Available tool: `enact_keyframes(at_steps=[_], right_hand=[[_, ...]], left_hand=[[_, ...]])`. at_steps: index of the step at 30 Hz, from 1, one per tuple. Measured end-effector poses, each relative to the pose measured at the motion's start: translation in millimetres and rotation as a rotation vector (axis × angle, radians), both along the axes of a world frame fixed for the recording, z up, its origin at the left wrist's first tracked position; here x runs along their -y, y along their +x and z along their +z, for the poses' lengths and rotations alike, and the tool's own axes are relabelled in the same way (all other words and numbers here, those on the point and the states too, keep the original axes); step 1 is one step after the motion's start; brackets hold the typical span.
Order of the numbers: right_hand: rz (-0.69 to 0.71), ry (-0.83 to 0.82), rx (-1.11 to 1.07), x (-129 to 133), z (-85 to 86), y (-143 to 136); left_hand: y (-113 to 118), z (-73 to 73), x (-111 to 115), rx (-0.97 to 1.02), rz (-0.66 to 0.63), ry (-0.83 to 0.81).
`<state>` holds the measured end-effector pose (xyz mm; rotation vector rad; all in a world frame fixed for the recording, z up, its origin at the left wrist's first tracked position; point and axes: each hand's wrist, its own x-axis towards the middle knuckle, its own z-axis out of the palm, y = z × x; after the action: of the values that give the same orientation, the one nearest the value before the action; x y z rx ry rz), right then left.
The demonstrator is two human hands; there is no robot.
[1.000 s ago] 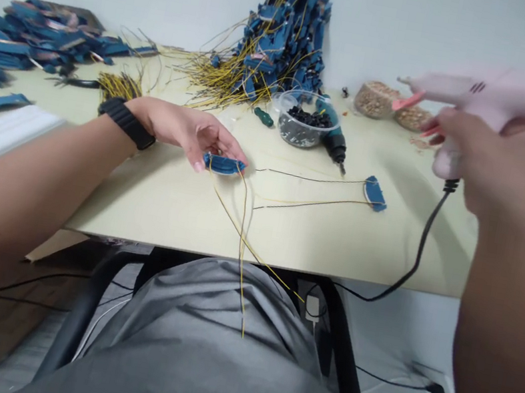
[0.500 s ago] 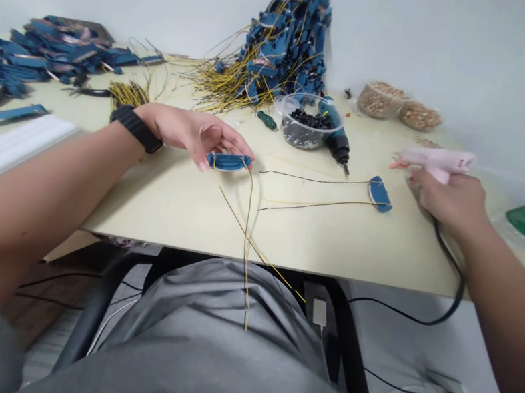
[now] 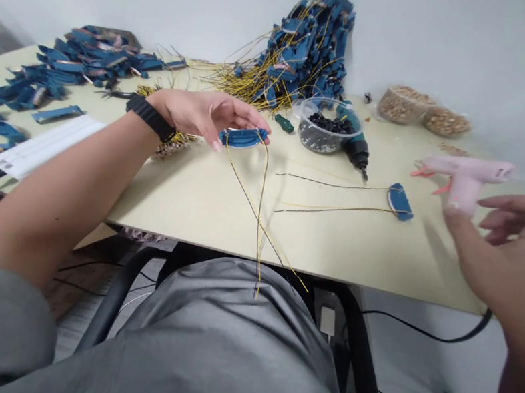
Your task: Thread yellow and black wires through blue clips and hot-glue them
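Between the thumb and fingers of my left hand (image 3: 222, 120) is a blue fabric piece (image 3: 243, 138), held above the table with yellow and dark wires hanging from its two ends toward my lap. My right hand (image 3: 514, 234) is beside the handle of a pink glue gun (image 3: 472, 176), its fingers apart and the thumb near the handle's base. Another blue piece (image 3: 399, 202) lies on the table left of the glue gun, its two wire pairs stretching left.
At the back stands a tall heap of blue pieces (image 3: 310, 42) with yellow wires. Nearby are a tub of black parts (image 3: 327, 130), a power drill (image 3: 356, 147) and bags of beige bits (image 3: 403, 105). Loose blue pieces (image 3: 88, 57) and a white box (image 3: 48, 145) lie left.
My right hand has let go of the glue gun and moved right, its fingers opening. My left hand still holds the blue piece, slightly higher. The view has shifted a little.
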<state>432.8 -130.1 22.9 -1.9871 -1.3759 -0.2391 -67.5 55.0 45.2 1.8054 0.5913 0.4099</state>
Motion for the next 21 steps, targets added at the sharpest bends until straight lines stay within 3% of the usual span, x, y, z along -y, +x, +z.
enact_keyframes(at_steps=[2, 4, 6, 9, 15, 21], right_hand=[[0.171, 0.047, -0.064, 12.8, 11.3, -36.9], [0.43, 0.038, -0.115, 14.2, 26.4, -74.2], [0.678, -0.07, -0.143, 4.5, 41.1, -107.8], [0.871, -0.166, -0.106, -22.2, 54.7, -151.0], [0.931, -0.265, 0.065, -65.9, 51.2, -212.9], [0.853, -0.301, 0.237, -71.5, 38.6, -233.6]], left_hand=[[-0.9, 1.9, 1.1, 0.031, 0.017, 0.001], [-1.9, 3.0, 1.7, 0.054, 0.022, 0.006], [-3.0, 2.7, 0.5, 0.064, 0.01, 0.011], [-3.8, 0.3, -4.2, 0.034, 0.006, 0.019], [3.4, 0.2, -3.1, 0.014, -0.033, 0.041], [13.6, 6.1, 14.8, -0.016, 0.015, 0.072]])
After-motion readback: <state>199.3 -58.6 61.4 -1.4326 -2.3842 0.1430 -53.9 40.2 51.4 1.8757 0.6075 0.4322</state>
